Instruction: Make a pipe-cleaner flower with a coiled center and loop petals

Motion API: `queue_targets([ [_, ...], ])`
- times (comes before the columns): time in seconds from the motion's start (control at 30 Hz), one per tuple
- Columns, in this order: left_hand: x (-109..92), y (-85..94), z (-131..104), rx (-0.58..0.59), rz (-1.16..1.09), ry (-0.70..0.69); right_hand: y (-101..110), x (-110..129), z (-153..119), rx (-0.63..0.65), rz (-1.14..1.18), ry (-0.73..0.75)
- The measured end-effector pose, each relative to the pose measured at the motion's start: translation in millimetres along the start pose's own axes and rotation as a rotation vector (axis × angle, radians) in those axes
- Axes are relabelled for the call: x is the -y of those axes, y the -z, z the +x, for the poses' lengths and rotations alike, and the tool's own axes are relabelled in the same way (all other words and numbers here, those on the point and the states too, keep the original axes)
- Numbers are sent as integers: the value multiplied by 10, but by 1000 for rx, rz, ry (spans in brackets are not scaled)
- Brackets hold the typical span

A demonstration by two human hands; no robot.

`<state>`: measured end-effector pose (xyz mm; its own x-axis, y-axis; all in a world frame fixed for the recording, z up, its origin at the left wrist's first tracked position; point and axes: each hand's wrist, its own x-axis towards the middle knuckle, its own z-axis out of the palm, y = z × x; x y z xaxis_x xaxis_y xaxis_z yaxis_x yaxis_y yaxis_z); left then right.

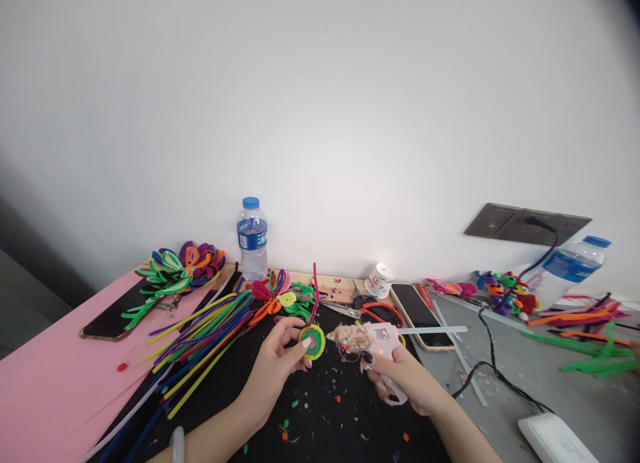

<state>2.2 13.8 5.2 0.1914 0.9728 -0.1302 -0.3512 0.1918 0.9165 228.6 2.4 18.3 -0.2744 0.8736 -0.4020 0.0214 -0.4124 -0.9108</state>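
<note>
Toward the black mat's [375,419] far edge, gripped glue gun [384,336] in right hand [410,379]; pinched coiled disc [317,345] rimwise in left hand [273,363], baring its face.

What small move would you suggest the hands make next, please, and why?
Probably ease the glue gun slightly toward the coiled disc and dab its edge: the left hand pinches the disc, the right hand holds the gun with its nozzle aimed there, and a glue stick juts from its back.

With left hand [286,348], holding coiled disc [313,343] near glue gun [384,339] in right hand [400,376], before back edge of tabletop [510,356].
</note>
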Motion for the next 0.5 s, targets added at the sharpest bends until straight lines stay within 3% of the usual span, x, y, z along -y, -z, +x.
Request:
queue_targets([
  [0.5, -2, 2, 0, 41, 39, -8, -12, 20, -14, -1, 10, -1],
])
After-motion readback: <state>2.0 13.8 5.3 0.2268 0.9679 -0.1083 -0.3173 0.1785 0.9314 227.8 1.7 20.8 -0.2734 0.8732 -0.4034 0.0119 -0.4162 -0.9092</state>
